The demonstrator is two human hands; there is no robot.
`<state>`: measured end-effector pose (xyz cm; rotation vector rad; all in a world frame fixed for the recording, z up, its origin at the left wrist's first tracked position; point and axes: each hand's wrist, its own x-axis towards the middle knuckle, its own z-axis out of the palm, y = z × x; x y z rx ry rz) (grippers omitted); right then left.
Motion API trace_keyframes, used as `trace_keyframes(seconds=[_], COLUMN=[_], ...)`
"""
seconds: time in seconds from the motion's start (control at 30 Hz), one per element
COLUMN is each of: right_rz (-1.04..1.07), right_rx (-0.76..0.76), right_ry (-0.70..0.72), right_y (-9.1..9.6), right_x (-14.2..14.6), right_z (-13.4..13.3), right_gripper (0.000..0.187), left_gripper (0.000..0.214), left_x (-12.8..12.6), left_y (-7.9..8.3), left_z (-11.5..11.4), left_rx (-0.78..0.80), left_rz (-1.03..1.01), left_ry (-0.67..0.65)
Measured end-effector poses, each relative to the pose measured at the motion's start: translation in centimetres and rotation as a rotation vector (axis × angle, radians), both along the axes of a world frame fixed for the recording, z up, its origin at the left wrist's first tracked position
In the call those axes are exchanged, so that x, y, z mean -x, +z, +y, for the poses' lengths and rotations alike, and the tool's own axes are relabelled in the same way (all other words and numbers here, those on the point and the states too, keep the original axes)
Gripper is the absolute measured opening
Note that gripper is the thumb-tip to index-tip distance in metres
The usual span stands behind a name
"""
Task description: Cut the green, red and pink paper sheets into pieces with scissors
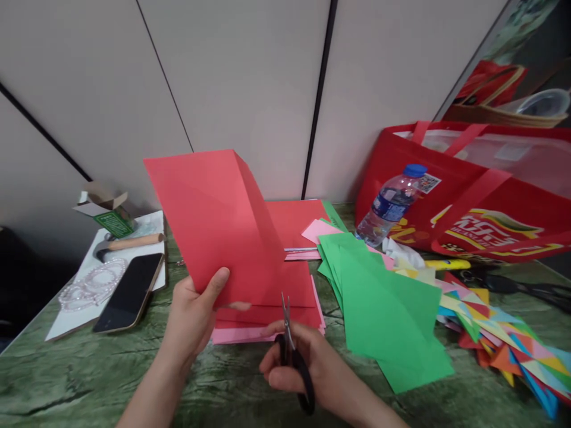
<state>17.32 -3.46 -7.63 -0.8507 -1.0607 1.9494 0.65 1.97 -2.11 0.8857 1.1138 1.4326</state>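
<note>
My left hand [196,315] grips a folded sheet of red paper [218,220] near its lower edge, thumb in front and fingers behind. The sheet is raised upright, its crease running down the right side. In my right hand [307,362] is a pair of black-handled scissors [289,351], blades pointing up and slightly parted, just below the lower right edge of the sheet. Beneath both hands lies a stack of red and pink paper [267,334], partly covered by the raised sheet. Several green paper pieces [383,297] overlap to the right of the stack.
At left, a phone [129,292], a sickle-like tool with a wooden handle [136,242], beads [93,285] and a small box [111,214] rest together. To the right stand a water bottle [390,205] and a red bag [473,196], with folded colourful paper pieces [504,333] in front.
</note>
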Motion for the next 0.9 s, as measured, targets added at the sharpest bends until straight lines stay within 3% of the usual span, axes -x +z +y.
trace_keyframes(seconds=[0.27, 0.43, 0.73, 0.9], right_rz=[-0.007, -0.012, 0.049, 0.005], right_rx=[-0.066, -0.119, -0.076, -0.103], right_ry=[0.056, 0.004, -0.029, -0.041], right_y=[-0.13, 0.43, 0.0, 0.59], right_x=[-0.61, -0.8, -0.89, -0.97], right_z=[0.51, 0.51, 0.43, 0.55], right_gripper=[0.041, 0.041, 0.032, 0.037], left_gripper=[0.022, 0.02, 0.016, 0.017], left_x=[-0.39, -0.52, -0.72, -0.86], left_y=[-0.12, -0.33, -0.85, -0.98], left_z=[-0.12, -0.08, -0.08, -0.01], left_rx=[0.093, 0.134, 0.142, 0.146], left_rz=[-0.032, -0.017, -0.025, -0.029], left_ry=[-0.085, -0.174, -0.223, -0.221])
